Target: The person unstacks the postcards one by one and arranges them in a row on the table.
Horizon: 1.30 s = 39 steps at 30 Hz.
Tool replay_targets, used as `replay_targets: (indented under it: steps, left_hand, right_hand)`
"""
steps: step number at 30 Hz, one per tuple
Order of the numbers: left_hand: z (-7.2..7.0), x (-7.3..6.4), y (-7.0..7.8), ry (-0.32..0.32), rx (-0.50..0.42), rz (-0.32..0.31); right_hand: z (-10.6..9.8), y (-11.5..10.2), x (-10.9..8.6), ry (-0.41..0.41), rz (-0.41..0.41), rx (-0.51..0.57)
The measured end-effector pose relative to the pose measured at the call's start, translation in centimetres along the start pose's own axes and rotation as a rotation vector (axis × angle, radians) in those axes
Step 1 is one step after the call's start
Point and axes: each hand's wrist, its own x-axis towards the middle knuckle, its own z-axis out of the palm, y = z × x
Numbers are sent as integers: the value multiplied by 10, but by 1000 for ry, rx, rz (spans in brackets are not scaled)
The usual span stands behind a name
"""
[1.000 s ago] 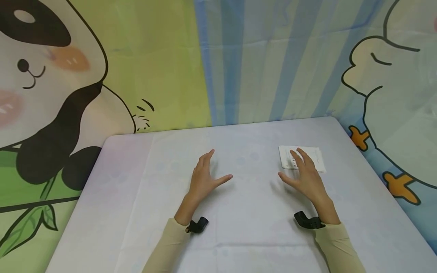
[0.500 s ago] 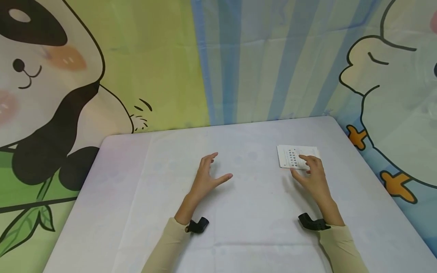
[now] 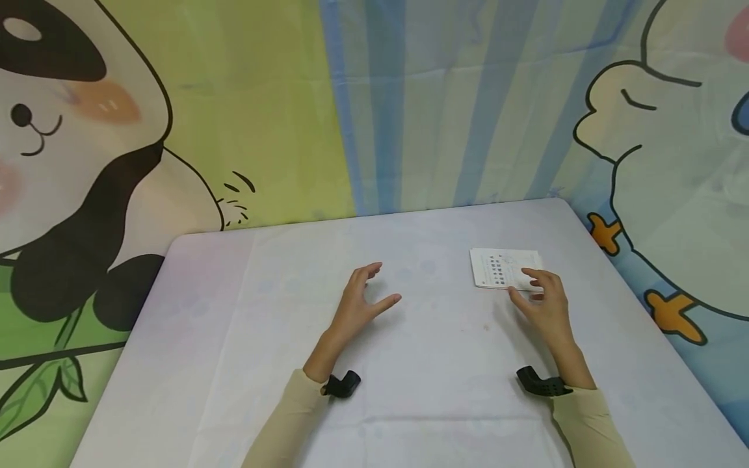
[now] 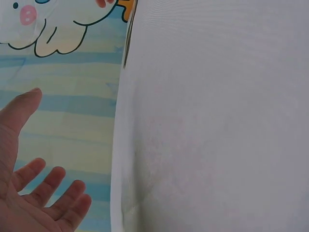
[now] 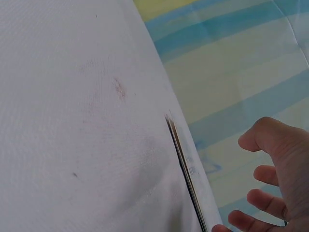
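Note:
A thin stack of white printed booklets or cards (image 3: 497,268) lies flat at the right rear of the table, dark print on its top face. My right hand (image 3: 547,309) hovers at its near right corner, thumb and fingers apart and bent, overlapping that corner in the head view. From the right wrist, the stack's layered edge (image 5: 182,164) shows left of the fingers (image 5: 265,203). My left hand (image 3: 354,309) is held over the middle of the table, thumb spread from the fingers, with nothing in it. In the left wrist view its palm (image 4: 12,203) faces inward.
A white cloth covers the table (image 3: 281,364), with a crease near the front. Behind it hangs a printed backdrop (image 3: 433,110) with a panda on the left and a white cartoon animal on the right. A black wrist camera (image 3: 342,385) sits on each wrist.
My right hand has shifted right and its fingers have bent in more, uncovering the print on the stack. My left hand has stayed nearly in place, fingers bending slightly. The head view has turned slightly right.

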Motion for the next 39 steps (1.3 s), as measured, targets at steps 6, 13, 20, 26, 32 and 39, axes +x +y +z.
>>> replay_targets:
  steps: [6, 13, 20, 26, 32, 39]
  left_hand:
    - [7, 4, -1, -18, -41, 17]
    - [14, 8, -2, -52, -74, -2]
    - [27, 13, -1, -104, -92, -33]
    - [38, 17, 2, -147, -93, -28]
    - [48, 21, 3, -169, -101, -25]
    - [62, 23, 3, -195, -117, -16]
  right_hand:
    - [-4, 8, -2, 15, 48, 49]
    - [-9, 20, -3, 42, 139, 71]
    - [-13, 32, 0, 62, 224, 66]
    - [-13, 40, 2, 67, 258, 87]
    - [-13, 42, 6, 13, 292, 62]
    - [-13, 46, 5, 17, 306, 51]
